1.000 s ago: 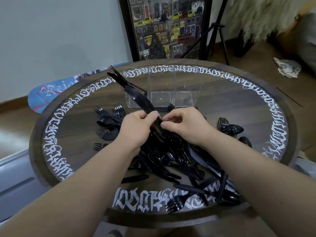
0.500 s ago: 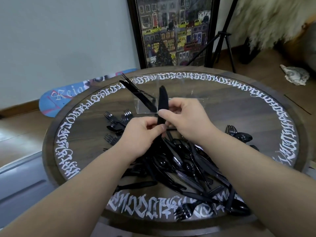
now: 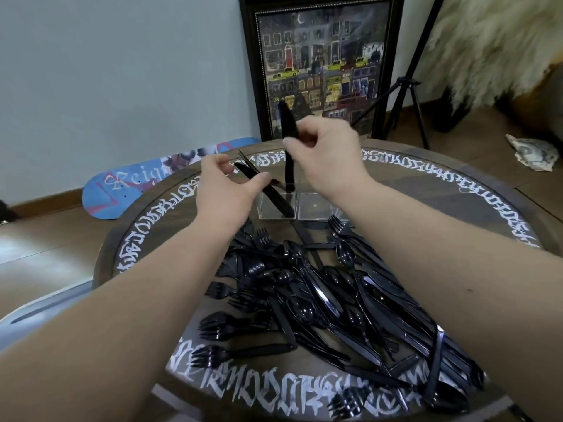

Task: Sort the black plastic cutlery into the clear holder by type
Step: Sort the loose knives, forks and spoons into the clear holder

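My right hand (image 3: 327,153) pinches a black plastic knife (image 3: 288,147) held upright, its lower end over the left compartment of the clear holder (image 3: 313,207). That compartment holds a few black knives (image 3: 265,190) leaning to the left. My left hand (image 3: 227,190) hovers beside them with relaxed, slightly curled fingers and holds nothing. A big heap of black forks, spoons and knives (image 3: 320,300) lies on the round table (image 3: 146,208) between my forearms.
The table has a dark wood top ringed with white lettering (image 3: 457,184). Behind it a framed picture (image 3: 323,65) leans on the wall, beside a tripod (image 3: 408,86). A blue skateboard deck (image 3: 134,184) lies on the floor at left.
My right hand has lifted the knife up and away to the holder. My left hand has let go of it and moved left. The camera has tilted up.
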The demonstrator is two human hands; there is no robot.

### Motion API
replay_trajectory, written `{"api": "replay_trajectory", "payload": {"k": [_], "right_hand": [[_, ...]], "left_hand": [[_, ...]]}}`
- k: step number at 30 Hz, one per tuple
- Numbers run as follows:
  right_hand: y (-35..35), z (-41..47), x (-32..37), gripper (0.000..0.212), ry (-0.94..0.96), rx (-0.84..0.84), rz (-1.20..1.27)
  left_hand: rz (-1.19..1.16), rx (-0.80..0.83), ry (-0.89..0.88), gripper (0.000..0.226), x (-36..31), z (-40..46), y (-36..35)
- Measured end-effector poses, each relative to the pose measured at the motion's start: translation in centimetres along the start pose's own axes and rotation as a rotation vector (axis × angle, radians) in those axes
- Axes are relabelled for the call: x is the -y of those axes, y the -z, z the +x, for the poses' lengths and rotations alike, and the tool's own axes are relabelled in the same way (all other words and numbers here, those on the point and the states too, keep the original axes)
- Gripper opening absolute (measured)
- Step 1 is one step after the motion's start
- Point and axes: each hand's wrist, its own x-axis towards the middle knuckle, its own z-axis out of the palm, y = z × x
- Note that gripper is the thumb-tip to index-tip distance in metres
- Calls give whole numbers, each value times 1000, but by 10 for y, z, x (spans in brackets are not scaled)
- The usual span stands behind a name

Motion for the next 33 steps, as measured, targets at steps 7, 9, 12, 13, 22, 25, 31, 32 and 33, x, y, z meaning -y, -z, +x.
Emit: {"api": "replay_trajectory", "payload": {"k": [7,9,12,13,22,25,31,32,33], "right_hand": [[-23,1,-12,23,-37,224,-43],[-16,-3,-16,27,-55,225,-14],[-1,-18,-26,26,-82,176,59],[3,-26,-32,23,-84,167,30],[12,-84,-107,38,-55,582,-650],[15,-88,-112,37,-23,617,-606],[27,-78,-125,34,-145,275,-616],[28,-77,-129,35,-180,259,-651],[29,-78,-132,37,-199,274,-679]], "left_hand": [[-52,199,-39,86,16,2,-3],[-22,226,-48,88,21,2,-2],[30,183,-56,88,23,1,-5],[42,147,-43,83,23,0,-7],[564,427,-407,25,60,-33,-26],[756,611,-457,35,59,-34,-37],[790,575,-430,27,53,-28,-46],[794,571,-457,27,53,-26,-48],[794,589,-484,29,53,-25,-51]]}}
